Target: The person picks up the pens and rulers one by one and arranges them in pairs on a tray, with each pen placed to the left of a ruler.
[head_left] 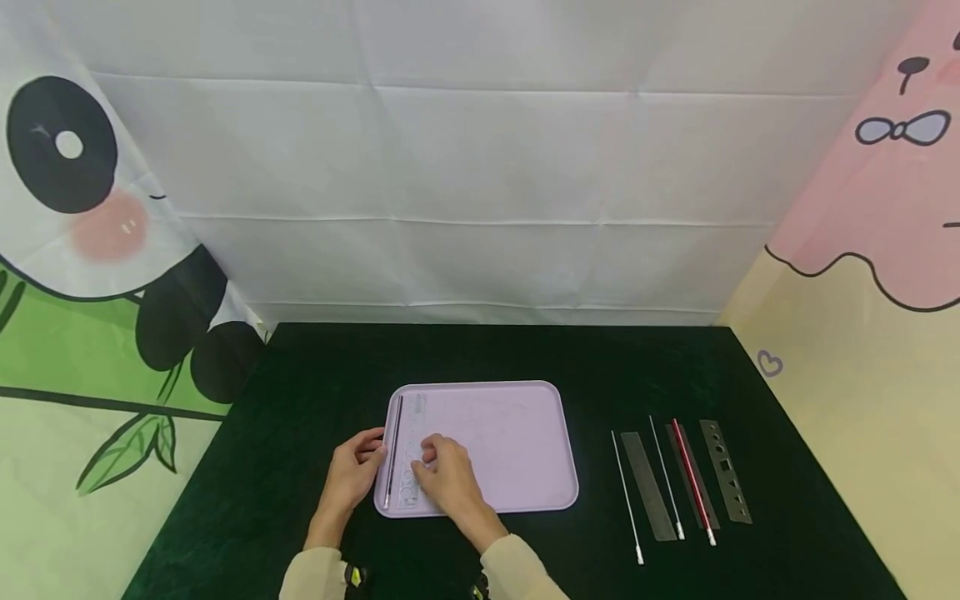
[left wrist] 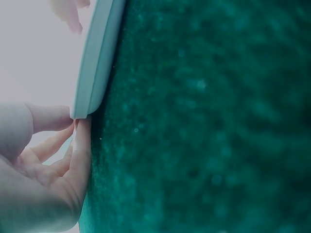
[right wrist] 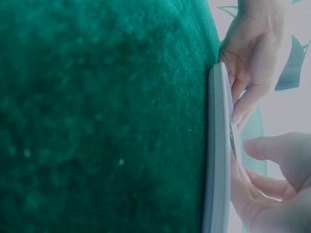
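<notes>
A lilac tray (head_left: pixel 517 450) with rounded corners lies on the dark green table. My left hand (head_left: pixel 352 471) grips its left edge, thumb at the rim and fingers along the outer side; the left wrist view shows the fingertips (left wrist: pixel 83 130) low at the tray wall. Over the tray's left part, my right hand (head_left: pixel 450 479) has bent fingers beside a clear strip with cut-out shapes (head_left: pixel 408 487). In the right wrist view its thumb (right wrist: pixel 260 147) stands apart from the fingers, with nothing between them. A thin dark stick (head_left: pixel 394 442) lies along the tray's left side.
Right of the tray lie two thin white-ended sticks (head_left: pixel 627 496) (head_left: pixel 666 475), a plain grey strip (head_left: pixel 648 487), a red stick (head_left: pixel 693 479) on another grey strip (head_left: pixel 708 505), and a grey strip with holes (head_left: pixel 725 471). White cloth (head_left: pixel 487 267) hangs behind the table.
</notes>
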Available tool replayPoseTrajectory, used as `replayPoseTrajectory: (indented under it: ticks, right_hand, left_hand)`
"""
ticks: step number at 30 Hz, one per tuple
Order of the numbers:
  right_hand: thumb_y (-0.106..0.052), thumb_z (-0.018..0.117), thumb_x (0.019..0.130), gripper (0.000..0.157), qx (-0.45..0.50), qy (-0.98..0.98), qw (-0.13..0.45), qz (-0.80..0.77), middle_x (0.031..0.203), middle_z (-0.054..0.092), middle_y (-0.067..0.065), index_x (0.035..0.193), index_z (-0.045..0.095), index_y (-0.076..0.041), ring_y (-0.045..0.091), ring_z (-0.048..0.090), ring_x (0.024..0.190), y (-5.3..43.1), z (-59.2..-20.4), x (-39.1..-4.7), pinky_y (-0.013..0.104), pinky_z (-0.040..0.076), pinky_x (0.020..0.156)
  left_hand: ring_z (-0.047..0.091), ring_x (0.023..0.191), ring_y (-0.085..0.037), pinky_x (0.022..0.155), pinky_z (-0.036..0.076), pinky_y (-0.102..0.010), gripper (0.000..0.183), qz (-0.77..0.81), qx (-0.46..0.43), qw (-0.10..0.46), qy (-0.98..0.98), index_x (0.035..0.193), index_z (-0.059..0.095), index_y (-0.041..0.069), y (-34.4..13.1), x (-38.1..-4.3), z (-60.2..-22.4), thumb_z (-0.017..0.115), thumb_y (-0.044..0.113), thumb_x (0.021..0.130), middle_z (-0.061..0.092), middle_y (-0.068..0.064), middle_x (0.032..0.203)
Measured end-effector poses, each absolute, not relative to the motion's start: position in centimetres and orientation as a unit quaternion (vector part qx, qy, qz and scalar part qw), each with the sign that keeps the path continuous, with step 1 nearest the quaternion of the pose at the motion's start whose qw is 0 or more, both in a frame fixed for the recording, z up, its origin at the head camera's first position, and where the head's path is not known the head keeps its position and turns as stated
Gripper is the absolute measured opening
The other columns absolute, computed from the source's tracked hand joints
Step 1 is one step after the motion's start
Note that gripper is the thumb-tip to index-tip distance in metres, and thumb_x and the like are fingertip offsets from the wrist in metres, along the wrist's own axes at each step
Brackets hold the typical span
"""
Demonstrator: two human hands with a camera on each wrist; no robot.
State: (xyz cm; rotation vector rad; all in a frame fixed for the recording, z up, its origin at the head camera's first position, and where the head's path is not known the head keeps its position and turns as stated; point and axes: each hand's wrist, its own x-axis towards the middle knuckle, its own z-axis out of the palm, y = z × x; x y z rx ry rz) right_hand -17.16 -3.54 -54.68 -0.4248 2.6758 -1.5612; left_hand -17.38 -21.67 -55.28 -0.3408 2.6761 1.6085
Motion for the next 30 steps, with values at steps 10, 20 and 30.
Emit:
replayPoseTrajectory:
  ticks: [10, 20, 30]
  right_hand:
    - [-0.007, 0.071, 0.096, 0.023, -0.163, 0.850, 0.012, -0.500, 0.097, 0.066, 0.009, 0.116, 0.067, 0.003, 0.008, 0.061, 0.080, -2.6, -54.5, -16.7, 0.022, 0.054, 0.075]
    - [-0.006, 0.070, 0.096, 0.023, -0.162, 0.850, 0.001, -0.502, 0.095, 0.067, 0.003, 0.117, 0.068, 0.003, 0.005, 0.062, 0.080, -1.8, -54.3, -16.7, 0.022, 0.053, 0.075]
    - [-0.009, 0.068, 0.098, 0.023, -0.166, 0.838, -0.005, -0.520, 0.101, 0.070, 0.007, 0.119, 0.068, 0.001, 0.011, 0.064, 0.086, -0.5, -54.1, -16.5, 0.027, 0.055, 0.082]
  left_hand:
    - [0.061, 0.106, -0.032, 0.088, 0.051, -0.040, 0.037, 0.510, -0.115, 0.009, 0.852, 0.140, 0.058, 0.000, -21.7, -17.3, -55.2, 0.057, 0.005, 0.103, 0.064, -0.021, 0.123]
    - [0.060, 0.105, -0.031, 0.088, 0.051, -0.040, 0.038, 0.510, -0.120, 0.015, 0.852, 0.142, 0.057, 0.002, -21.7, -17.5, -55.3, 0.056, 0.006, 0.104, 0.063, -0.020, 0.124]
    - [0.060, 0.107, -0.031, 0.089, 0.050, -0.041, 0.038, 0.512, -0.122, 0.020, 0.850, 0.142, 0.057, 0.002, -21.6, -17.4, -55.1, 0.056, 0.006, 0.104, 0.063, -0.020, 0.125]
